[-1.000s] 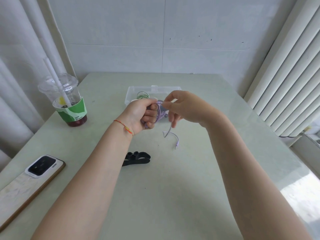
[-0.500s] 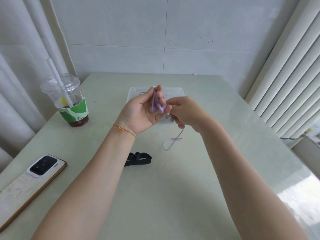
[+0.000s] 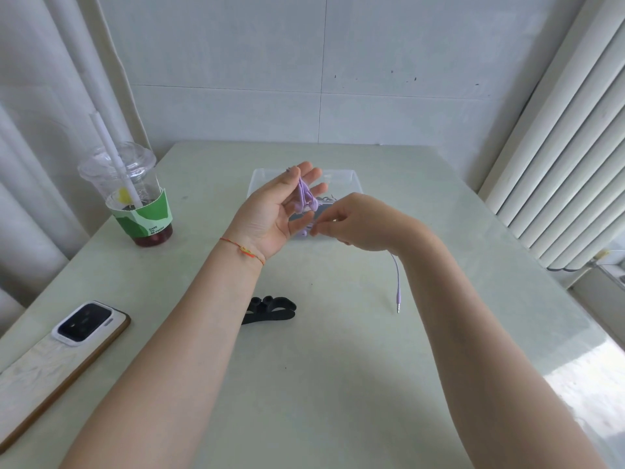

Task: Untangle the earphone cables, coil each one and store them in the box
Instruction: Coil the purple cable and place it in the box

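Forearms fill the near part of my view, and just below my left hand (image 3: 270, 214) a black strap-like piece (image 3: 270, 311) lies on the worktop (image 3: 321, 384), with a phone (image 3: 86, 321) well off to that hand's left. Below my right hand (image 3: 358, 221) the free tail of the purple earphone cable (image 3: 306, 198) hangs down past the wrist and ends in its plug (image 3: 399, 304), which looks to hover just above the worktop or barely touch it; I cannot tell which. My right hand pinches that cable between thumb and fingertips, close against the left palm. My left hand stands palm-up with fingers nearly straight, and the purple loops are wound around or between those fingers, so it carries the coil rather than clenching it. Just beyond both hands sits the clear box (image 3: 345, 177), with what seem to be darker cables already inside, though the hands hide most of it. A drink cup (image 3: 135, 198) stands far to the left hand's left. I judge this cable mostly coiled: only the short tail is left to wind, then the bundle goes into the box. No other loose earphones show.
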`<state>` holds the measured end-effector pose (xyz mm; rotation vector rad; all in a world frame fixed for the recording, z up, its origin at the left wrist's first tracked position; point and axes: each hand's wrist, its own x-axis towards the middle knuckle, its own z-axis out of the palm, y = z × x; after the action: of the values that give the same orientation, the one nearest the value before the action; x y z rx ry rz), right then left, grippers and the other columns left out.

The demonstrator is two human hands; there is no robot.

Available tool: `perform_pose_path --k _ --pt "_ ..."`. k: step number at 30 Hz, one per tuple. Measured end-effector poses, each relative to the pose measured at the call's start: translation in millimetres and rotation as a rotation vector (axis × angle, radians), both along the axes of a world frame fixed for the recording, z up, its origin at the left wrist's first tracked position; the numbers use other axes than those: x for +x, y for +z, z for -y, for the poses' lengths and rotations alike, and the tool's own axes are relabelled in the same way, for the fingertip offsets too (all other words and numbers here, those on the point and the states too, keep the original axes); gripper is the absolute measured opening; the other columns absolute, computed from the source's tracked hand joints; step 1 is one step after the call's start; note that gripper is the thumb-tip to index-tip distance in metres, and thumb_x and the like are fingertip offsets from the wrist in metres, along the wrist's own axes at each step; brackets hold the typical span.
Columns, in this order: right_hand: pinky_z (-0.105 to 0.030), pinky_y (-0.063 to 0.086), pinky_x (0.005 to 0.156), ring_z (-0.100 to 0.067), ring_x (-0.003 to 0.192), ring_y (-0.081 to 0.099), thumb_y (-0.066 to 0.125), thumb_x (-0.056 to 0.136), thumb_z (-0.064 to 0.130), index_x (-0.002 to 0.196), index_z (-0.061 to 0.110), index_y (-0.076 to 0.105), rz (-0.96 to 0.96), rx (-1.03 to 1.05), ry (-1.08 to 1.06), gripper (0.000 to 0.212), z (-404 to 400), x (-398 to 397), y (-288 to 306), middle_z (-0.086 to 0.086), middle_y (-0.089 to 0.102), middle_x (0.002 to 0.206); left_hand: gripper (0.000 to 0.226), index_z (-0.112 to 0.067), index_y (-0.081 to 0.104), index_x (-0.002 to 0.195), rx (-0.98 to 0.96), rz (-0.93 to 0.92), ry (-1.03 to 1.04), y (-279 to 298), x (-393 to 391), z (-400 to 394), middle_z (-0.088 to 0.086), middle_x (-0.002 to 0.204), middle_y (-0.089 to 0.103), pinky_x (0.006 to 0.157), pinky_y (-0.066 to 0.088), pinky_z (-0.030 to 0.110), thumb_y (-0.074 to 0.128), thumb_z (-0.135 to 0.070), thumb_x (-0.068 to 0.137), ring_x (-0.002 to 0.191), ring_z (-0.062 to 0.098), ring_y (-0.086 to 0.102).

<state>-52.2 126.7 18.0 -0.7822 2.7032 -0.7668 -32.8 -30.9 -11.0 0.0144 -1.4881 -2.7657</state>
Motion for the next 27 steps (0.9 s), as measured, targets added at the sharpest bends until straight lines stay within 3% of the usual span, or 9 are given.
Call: perform_pose_path --k 5,7,9,11,14,19,21,24,27 --pt "-0.027 0.034 0.053 -0.017 0.057 0.043 0.055 0.089 0.022 0.087 0.013 0.073 -0.089 0.003 -0.041 0.021 1 -2 2 -0.011 0.064 0.076 0.026 -0.017 0.065 0.119 -0.250 -0.025 0.062 -4 -2 -2 -0.004 0.119 0.070 0.055 0.050 0.020 0.053 -0.029 0.099 0.099 0.011 0.070" --pt "-0.025 0.033 0.050 -0.015 0.055 0.043 0.058 0.089 0.024 0.087 0.006 0.069 -0.131 -0.040 -0.067 0.022 -1 -3 5 -0.011 0.064 0.076 0.025 -0.016 0.067 0.115 -0.329 -0.014 0.069 -5 -2 -3 -0.007 0.107 0.073 0.053 0.049 0.019 0.056 -0.028 0.097 0.081 0.003 0.068" --pt "-0.016 0.032 0.044 -0.007 0.047 0.045 0.059 0.090 0.026 0.086 0.006 0.067 -0.159 -0.105 -0.080 0.022 -5 -4 8 0.000 0.057 0.066 0.025 -0.013 0.068 0.115 -0.403 -0.001 0.045 -6 -1 -3 -0.011 0.083 0.072 0.053 0.051 0.019 0.057 -0.025 0.097 0.064 0.000 0.063" --pt "-0.010 0.031 0.041 -0.001 0.045 0.046 0.058 0.092 0.026 0.085 0.012 0.067 -0.202 -0.169 -0.106 0.017 -8 -5 12 0.009 0.053 0.063 0.024 -0.010 0.069 0.112 -0.468 0.014 -0.025 -6 -1 -3 -0.007 0.075 0.070 0.052 0.052 0.019 0.056 -0.024 0.097 0.071 0.006 0.067" --pt "-0.014 0.032 0.049 -0.004 0.055 0.044 0.056 0.092 0.022 0.089 0.017 0.067 -0.268 -0.232 -0.147 0.013 -12 -10 11 0.010 0.051 0.067 0.021 -0.012 0.068 0.100 -0.468 0.020 -0.167 -5 1 -4 -0.002 0.078 0.068 0.046 0.049 0.018 0.051 -0.023 0.100 0.076 0.015 0.065" --pt "-0.018 0.027 0.046 -0.005 0.044 0.034 0.061 0.091 0.021 0.088 0.014 0.066 -0.238 -0.394 -0.190 0.008 -14 -19 1 0.006 0.040 0.053 0.027 -0.014 0.062 0.091 -0.284 0.086 -0.383 1 4 -6 -0.003 0.070 0.053 0.042 0.035 0.017 0.042 -0.028 0.101 0.064 0.012 0.053" --pt "-0.017 0.029 0.047 -0.005 0.046 0.035 0.062 0.091 0.021 0.088 0.016 0.068 -0.216 -0.425 -0.187 0.009 -12 -21 -3 0.003 0.044 0.056 0.024 -0.015 0.062 0.089 -0.143 0.075 -0.446 2 5 -5 -0.004 0.070 0.050 0.041 0.034 0.016 0.044 -0.028 0.097 0.065 0.010 0.053" --pt "-0.022 0.036 0.051 -0.009 0.047 0.045 0.055 0.093 0.017 0.077 0.025 0.067 -0.152 -0.367 -0.144 0.021 -8 -20 -7 0.003 0.053 0.058 0.027 -0.013 0.072 0.091 0.113 0.043 -0.396 4 4 -2 -0.002 0.082 0.064 0.045 0.047 0.015 0.048 -0.025 0.093 0.082 0.012 0.066" --pt "-0.017 0.039 0.046 -0.009 0.046 0.049 0.049 0.095 0.014 0.070 0.035 0.061 -0.032 -0.184 -0.018 0.034 -5 -13 -10 0.008 0.058 0.059 0.027 -0.011 0.072 0.105 0.254 0.010 -0.262 2 -1 2 0.001 0.108 0.071 0.055 0.056 0.019 0.049 -0.021 0.094 0.109 0.018 0.066"
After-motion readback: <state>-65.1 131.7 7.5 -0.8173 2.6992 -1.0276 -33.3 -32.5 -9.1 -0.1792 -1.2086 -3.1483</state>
